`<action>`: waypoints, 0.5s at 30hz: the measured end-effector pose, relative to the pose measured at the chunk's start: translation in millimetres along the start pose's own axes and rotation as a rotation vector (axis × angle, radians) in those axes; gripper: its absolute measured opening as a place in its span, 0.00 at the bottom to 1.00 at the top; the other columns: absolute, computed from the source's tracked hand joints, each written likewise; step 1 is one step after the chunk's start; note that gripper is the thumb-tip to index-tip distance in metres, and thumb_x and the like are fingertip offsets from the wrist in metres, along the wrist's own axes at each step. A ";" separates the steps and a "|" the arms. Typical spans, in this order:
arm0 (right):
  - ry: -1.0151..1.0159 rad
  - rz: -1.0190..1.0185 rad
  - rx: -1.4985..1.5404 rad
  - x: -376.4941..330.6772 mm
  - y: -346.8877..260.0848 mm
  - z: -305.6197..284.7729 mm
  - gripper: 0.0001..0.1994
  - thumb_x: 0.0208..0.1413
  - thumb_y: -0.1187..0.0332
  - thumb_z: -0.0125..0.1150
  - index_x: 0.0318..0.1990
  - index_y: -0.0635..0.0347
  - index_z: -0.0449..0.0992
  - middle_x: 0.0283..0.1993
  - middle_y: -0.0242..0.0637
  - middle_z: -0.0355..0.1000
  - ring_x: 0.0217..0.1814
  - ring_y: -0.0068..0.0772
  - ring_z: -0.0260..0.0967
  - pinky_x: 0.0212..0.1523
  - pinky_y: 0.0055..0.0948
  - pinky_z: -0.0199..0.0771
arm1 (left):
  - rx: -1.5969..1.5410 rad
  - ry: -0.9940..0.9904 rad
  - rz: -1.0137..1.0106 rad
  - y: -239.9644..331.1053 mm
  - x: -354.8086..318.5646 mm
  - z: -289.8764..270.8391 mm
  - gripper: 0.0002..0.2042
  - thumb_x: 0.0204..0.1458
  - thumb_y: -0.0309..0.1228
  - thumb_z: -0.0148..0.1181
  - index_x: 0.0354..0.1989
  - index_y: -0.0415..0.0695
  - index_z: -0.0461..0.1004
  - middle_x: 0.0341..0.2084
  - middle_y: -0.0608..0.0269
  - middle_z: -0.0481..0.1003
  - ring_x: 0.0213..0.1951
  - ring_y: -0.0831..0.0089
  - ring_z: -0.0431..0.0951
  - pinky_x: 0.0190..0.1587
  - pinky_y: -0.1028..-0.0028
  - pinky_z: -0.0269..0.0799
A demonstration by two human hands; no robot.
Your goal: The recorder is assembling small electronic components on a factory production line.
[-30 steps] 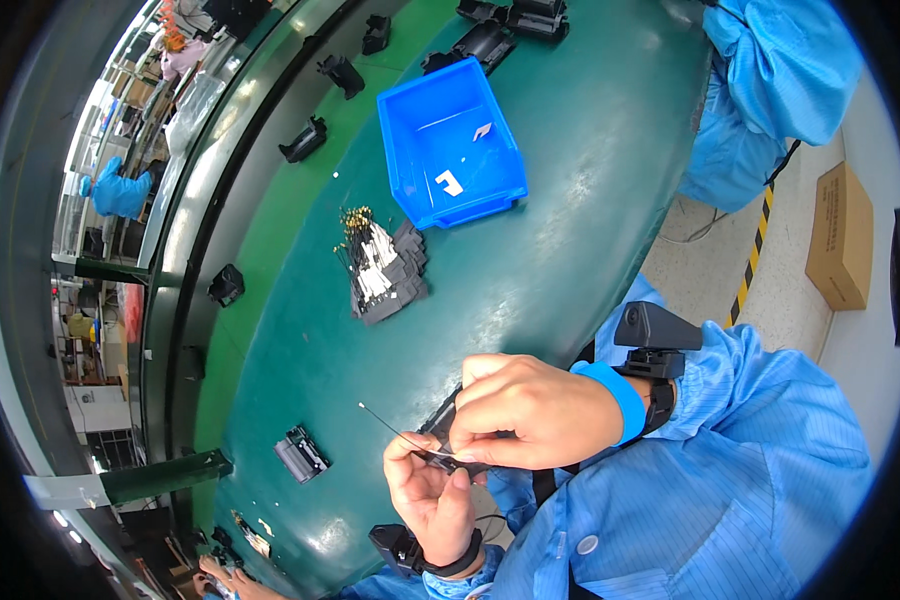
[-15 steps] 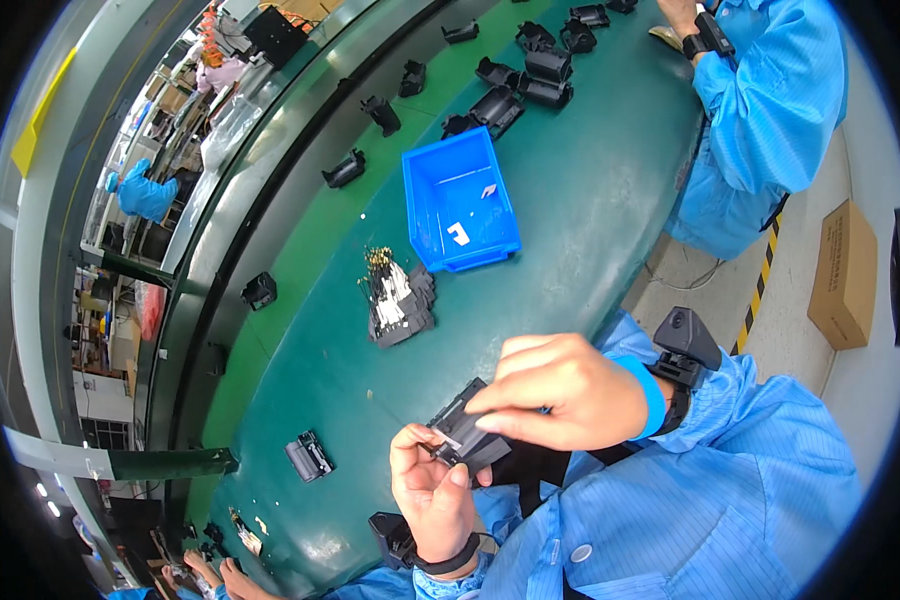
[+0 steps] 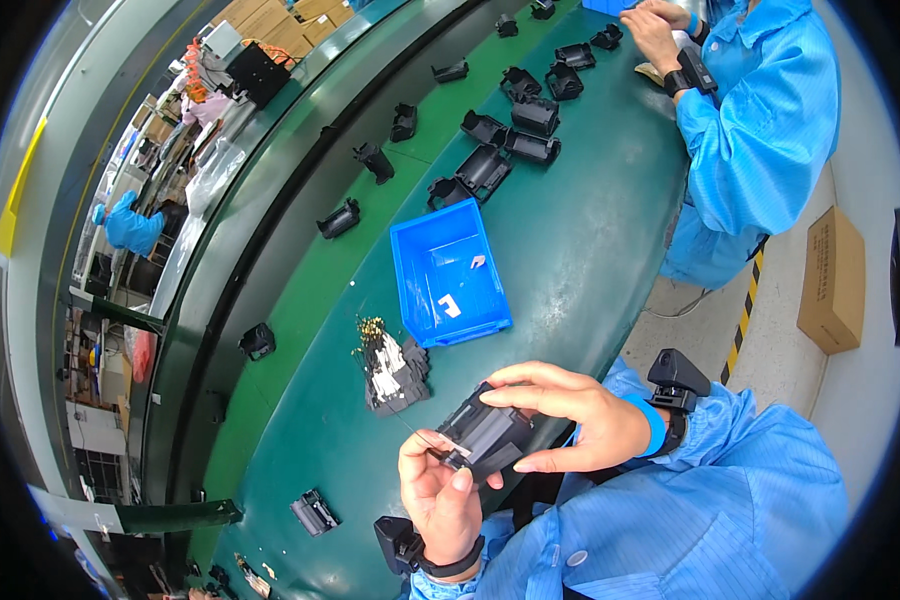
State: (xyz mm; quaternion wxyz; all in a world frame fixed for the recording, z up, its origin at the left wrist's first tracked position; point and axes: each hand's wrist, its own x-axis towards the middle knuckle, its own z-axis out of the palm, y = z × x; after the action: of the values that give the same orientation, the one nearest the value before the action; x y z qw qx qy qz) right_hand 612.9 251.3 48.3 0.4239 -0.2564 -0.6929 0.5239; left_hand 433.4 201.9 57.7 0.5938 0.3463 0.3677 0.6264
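Near the table's front edge, my left hand (image 3: 445, 500) grips a black plastic housing (image 3: 488, 432) by its lower left end, thumb and fingers closed on it. My right hand (image 3: 585, 420) spans the housing from the other side, fingers on its upper edge and thumb close to the lower edge. A thin dark wire (image 3: 416, 428) shows beside the left fingers. Just beyond lies a bundle of thin leads (image 3: 390, 372) with gold-coloured tips, white tags and dark grey pads. Another black housing (image 3: 314, 512) rests on the table left of my hands.
A blue plastic bin (image 3: 455, 325) holding a few small pale pieces stands beyond my hands. Several black housings (image 3: 483, 172) cluster farther back, and more sit along the green belt (image 3: 305, 270). A co-worker in a blue smock (image 3: 760, 130) works at the far right.
My right hand has gone from a pinch at the housing to a wider spread across it. The housing is turned slightly, showing more of its ribbed face. The whole view has shifted.
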 end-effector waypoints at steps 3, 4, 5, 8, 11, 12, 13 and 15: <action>0.030 -0.016 0.043 4.8 8.6 1.5 0.27 0.45 0.73 0.65 0.55 0.63 0.65 0.58 0.47 0.57 0.52 0.38 0.63 0.47 0.30 0.69 | 0.015 -0.022 -0.058 -3.2 3.9 -9.6 0.20 0.48 0.28 0.57 0.47 0.38 0.57 0.39 0.56 0.66 0.35 0.69 0.72 0.28 0.72 0.72; 0.026 -0.012 0.044 6.5 11.2 2.3 0.27 0.45 0.73 0.65 0.55 0.63 0.65 0.58 0.47 0.57 0.52 0.38 0.63 0.47 0.30 0.69 | 0.014 -0.014 -0.055 1.2 6.8 -5.5 0.20 0.48 0.27 0.57 0.47 0.38 0.57 0.39 0.56 0.66 0.35 0.69 0.72 0.29 0.72 0.72; 0.033 -0.005 0.047 7.8 13.6 2.9 0.26 0.45 0.74 0.64 0.55 0.62 0.66 0.57 0.47 0.58 0.52 0.38 0.63 0.46 0.30 0.69 | 0.013 -0.006 -0.051 3.7 9.3 -3.7 0.20 0.48 0.27 0.56 0.47 0.38 0.57 0.39 0.56 0.66 0.35 0.69 0.72 0.29 0.72 0.72; 0.041 -0.002 0.046 12.6 18.4 2.3 0.25 0.45 0.76 0.63 0.54 0.62 0.67 0.57 0.47 0.59 0.52 0.37 0.63 0.46 0.30 0.69 | 0.009 -0.011 -0.095 5.4 15.8 -7.5 0.19 0.49 0.26 0.55 0.48 0.38 0.57 0.39 0.56 0.66 0.35 0.70 0.72 0.30 0.72 0.72; 0.057 -0.019 0.032 16.9 20.1 1.2 0.25 0.44 0.77 0.63 0.54 0.61 0.68 0.55 0.45 0.60 0.48 0.34 0.66 0.45 0.28 0.70 | -0.020 -0.026 -0.105 5.8 21.0 -8.7 0.18 0.49 0.25 0.54 0.48 0.38 0.58 0.39 0.57 0.67 0.35 0.70 0.72 0.30 0.73 0.72; 0.067 -0.033 0.021 17.9 20.4 0.8 0.26 0.44 0.78 0.63 0.54 0.60 0.67 0.53 0.43 0.61 0.43 0.30 0.68 0.44 0.26 0.70 | -0.023 -0.029 -0.105 3.7 21.8 -11.9 0.18 0.49 0.25 0.54 0.48 0.38 0.58 0.39 0.57 0.67 0.35 0.70 0.72 0.30 0.73 0.72; 0.071 -0.031 0.019 18.6 21.2 0.9 0.26 0.44 0.78 0.63 0.54 0.60 0.67 0.53 0.43 0.61 0.43 0.30 0.68 0.44 0.26 0.70 | -0.025 -0.031 -0.129 -0.3 21.4 -18.0 0.18 0.50 0.25 0.54 0.49 0.38 0.58 0.39 0.58 0.67 0.35 0.71 0.73 0.30 0.73 0.72; 0.082 -0.039 0.034 19.8 22.6 0.8 0.26 0.44 0.77 0.63 0.54 0.60 0.68 0.54 0.43 0.60 0.43 0.29 0.68 0.43 0.26 0.70 | -0.029 -0.038 -0.156 -2.5 23.9 -21.7 0.19 0.50 0.25 0.53 0.49 0.38 0.57 0.39 0.58 0.67 0.35 0.71 0.73 0.31 0.73 0.72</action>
State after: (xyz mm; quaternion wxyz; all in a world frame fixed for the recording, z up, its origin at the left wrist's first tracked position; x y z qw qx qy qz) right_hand 600.2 273.9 33.2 0.4663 -0.2569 -0.6708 0.5163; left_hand 414.4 224.7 44.9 0.6526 0.3197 0.3729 0.5769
